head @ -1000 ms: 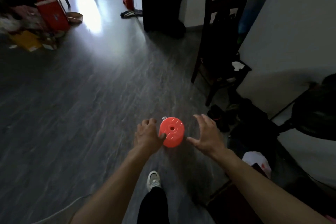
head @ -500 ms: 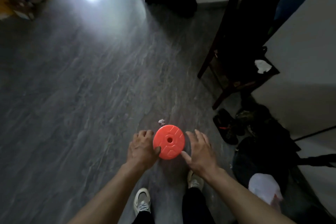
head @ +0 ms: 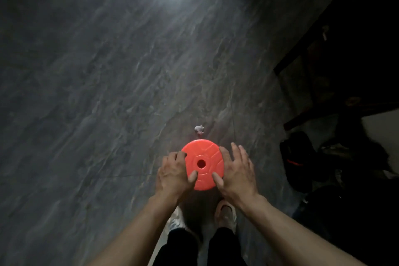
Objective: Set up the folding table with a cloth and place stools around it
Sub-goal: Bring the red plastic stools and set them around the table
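A round orange-red plastic stool (head: 204,158), seen from straight above, shows a flat seat with a hole in its middle; its lower part is hidden under the seat. My left hand (head: 173,174) grips the seat's left rim, thumb on top. Against the right rim lies my right hand (head: 236,170), thumb on the seat and fingers spread along the edge. The stool is over the dark floor just in front of my feet. No table or cloth is in view.
A small crumpled white scrap (head: 199,129) lies on the grey stone-patterned floor (head: 97,93) just beyond the stool. A dark wooden chair (head: 319,84) stands at the right, with dark shoes (head: 295,155) and bags beside it. My two shoes (head: 225,214) are below the stool.
The view has tilted down over the stool. My right hand has closed in from apart onto the seat's right rim, and both hands now hold it.
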Demonstrator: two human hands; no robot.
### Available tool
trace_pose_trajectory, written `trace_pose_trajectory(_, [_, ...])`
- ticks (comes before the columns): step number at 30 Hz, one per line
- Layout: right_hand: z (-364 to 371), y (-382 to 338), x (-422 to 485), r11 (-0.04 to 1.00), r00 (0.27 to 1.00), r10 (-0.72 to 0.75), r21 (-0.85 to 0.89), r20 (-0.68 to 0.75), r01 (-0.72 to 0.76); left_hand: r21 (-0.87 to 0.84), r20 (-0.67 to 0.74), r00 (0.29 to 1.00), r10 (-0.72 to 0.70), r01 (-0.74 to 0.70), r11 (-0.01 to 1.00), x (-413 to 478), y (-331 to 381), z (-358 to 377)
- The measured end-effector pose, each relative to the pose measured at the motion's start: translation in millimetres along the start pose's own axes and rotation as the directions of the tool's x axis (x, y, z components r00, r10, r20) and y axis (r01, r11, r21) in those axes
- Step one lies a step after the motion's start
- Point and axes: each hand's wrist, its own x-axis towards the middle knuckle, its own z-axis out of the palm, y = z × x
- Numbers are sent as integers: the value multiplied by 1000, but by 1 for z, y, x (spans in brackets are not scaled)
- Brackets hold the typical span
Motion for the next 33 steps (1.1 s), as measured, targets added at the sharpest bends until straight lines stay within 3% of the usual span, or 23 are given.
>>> trace_pose_trajectory(5, [89, 30, 56, 994, 994, 87, 59, 70, -91, -59, 56, 993, -102, 106, 993, 71, -26, 95])
trace_pose_trajectory(16, [235, 57, 156, 953, 962, 237, 159, 138, -258, -55, -43, 977, -207, 205, 977, 137, -86, 242])
trace_pose_trajectory(25, [227, 51, 181, 949, 969, 243, 195, 49, -247, -133, -103, 939, -329, 315, 940, 153, -74, 232])
trace_pose_trajectory(33, [116, -4, 175, 974, 991, 114, 203, -74, -97, -195, -214, 916, -339, 300, 934, 141, -55, 109])
